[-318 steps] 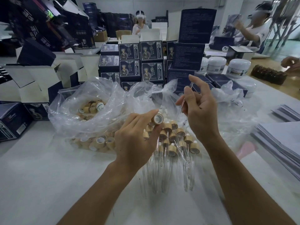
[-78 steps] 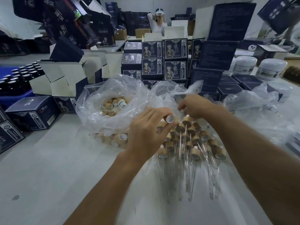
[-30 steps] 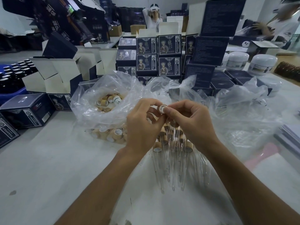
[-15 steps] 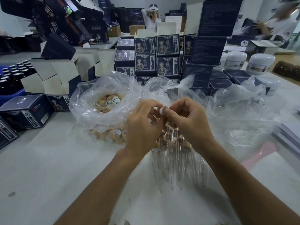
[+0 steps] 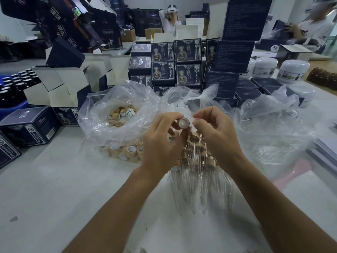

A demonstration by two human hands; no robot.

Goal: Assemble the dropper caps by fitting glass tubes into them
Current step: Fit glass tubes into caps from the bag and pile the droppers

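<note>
My left hand [image 5: 160,143] grips a tan dropper cap [image 5: 183,123] by its side, with the white open end turned toward me. My right hand [image 5: 217,136] is just right of the cap, thumb and forefinger pinched on a thin glass tube [image 5: 200,143] that shows only faintly as it hangs below the fingers. Under both hands lies a pile of assembled droppers [image 5: 197,176], caps at the far end and glass tips pointing at me. A clear bag of loose caps [image 5: 120,115] sits to the left.
A crumpled clear bag [image 5: 273,136] lies right of my hands. Dark printed boxes [image 5: 175,63] are stacked behind, open cartons [image 5: 60,86] and dark bottles [image 5: 12,84] at left, white jars [image 5: 291,70] at back right. Paper sheets [image 5: 324,150] lie at right. Other people work behind.
My hands, pressed together at the cap half a second ago, have drawn slightly apart. The cap's open end now shows between them. Earlier my right hand reached into the bag behind the pile.
</note>
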